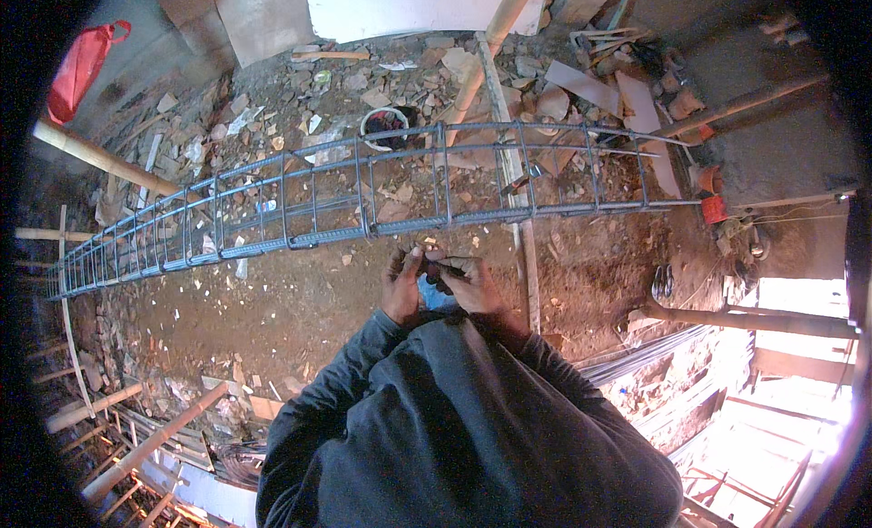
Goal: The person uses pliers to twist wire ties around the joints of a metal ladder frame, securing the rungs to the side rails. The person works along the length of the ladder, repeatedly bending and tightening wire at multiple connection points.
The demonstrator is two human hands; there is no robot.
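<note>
In front of my chest my two hands are close together. My left hand [401, 285] is closed, with its thumb and fingers pinched near the right one. My right hand [465, 285] curls round something small and dark; what it is cannot be made out. Just beyond the fingertips, without visible contact, runs a long rebar cage [371, 229] of ribbed bars tied with square stirrups. It stretches from the far left to the right. A tool with a shiny metal head [524, 180] rests by the cage at the wooden strip [491, 92].
A bucket [385, 128] stands among rubble behind the cage. Bamboo poles [109, 156] cross at the left, and another [754, 319] lies at the right. Loose rods [636, 354] lie low at the right. A red bag [84, 72] hangs at the upper left.
</note>
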